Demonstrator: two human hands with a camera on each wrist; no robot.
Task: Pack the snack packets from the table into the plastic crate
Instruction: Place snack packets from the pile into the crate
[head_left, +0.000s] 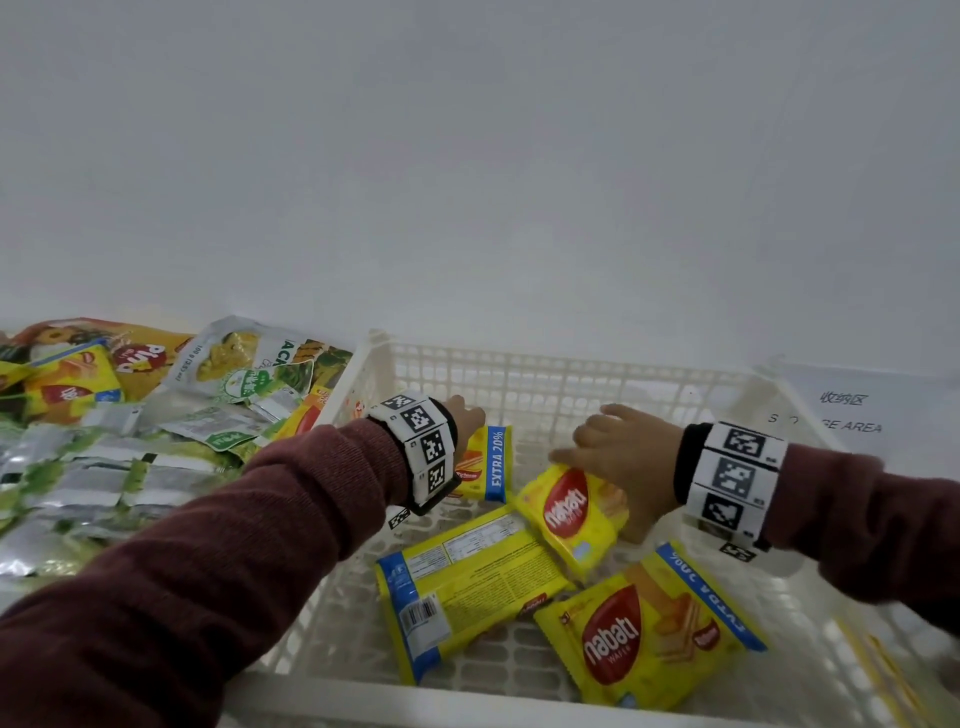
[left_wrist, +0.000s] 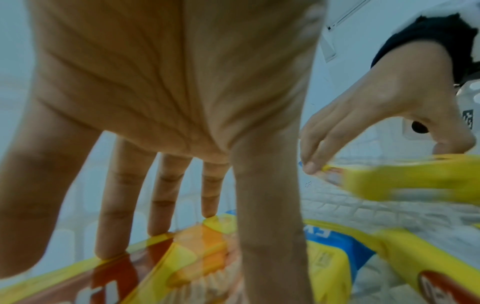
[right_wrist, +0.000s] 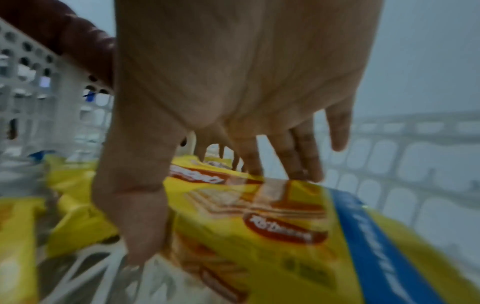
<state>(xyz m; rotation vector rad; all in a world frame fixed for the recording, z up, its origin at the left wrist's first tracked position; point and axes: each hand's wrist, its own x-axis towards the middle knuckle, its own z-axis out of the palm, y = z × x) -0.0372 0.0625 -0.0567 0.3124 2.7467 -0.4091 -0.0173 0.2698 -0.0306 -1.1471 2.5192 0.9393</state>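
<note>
A white plastic crate (head_left: 519, 364) holds several yellow wafer packets. My left hand (head_left: 467, 421) reaches into its far left corner. Its straight fingers (left_wrist: 161, 205) touch the far edge of a packet (head_left: 491, 462) lying flat on the crate floor. My right hand (head_left: 597, 447) is in the middle of the crate and pinches another packet (head_left: 571, 512) between thumb and fingertips. That packet (right_wrist: 272, 226) is tilted and lifted off the floor. Two more packets lie nearer me, one face down (head_left: 467, 582) and one face up (head_left: 644, 629).
A pile of green, silver and yellow snack packets (head_left: 130, 441) covers the table left of the crate. A paper sign (head_left: 852, 410) lies to the right of it. A white wall (head_left: 467, 156) stands right behind. Bare crate floor (head_left: 701, 499) shows at the far right.
</note>
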